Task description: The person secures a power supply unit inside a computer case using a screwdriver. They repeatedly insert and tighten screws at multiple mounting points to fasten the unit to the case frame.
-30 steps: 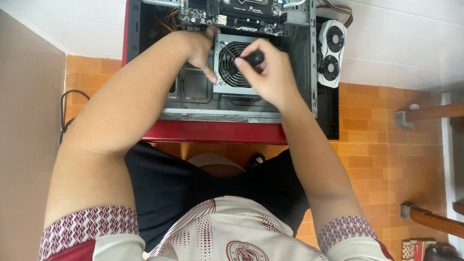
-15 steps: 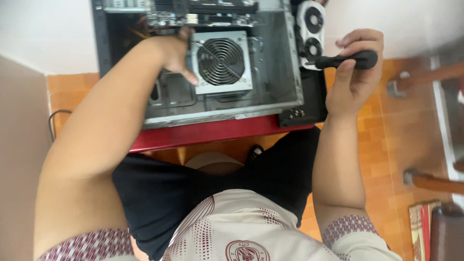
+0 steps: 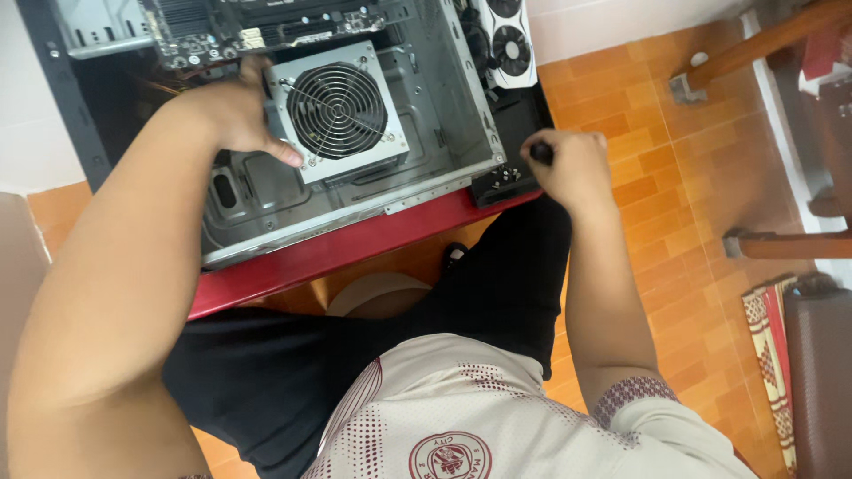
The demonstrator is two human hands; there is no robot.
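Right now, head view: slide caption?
Left hand steadies power supply in open PC case; right hand grips black-handled tool.

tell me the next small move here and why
Probably bring the right hand, closed around a dark tool handle beside the case, back over the power supply. The left hand steadies that fan-grilled box, which sits tilted in the open computer case, so it likely needs fastening or freeing.
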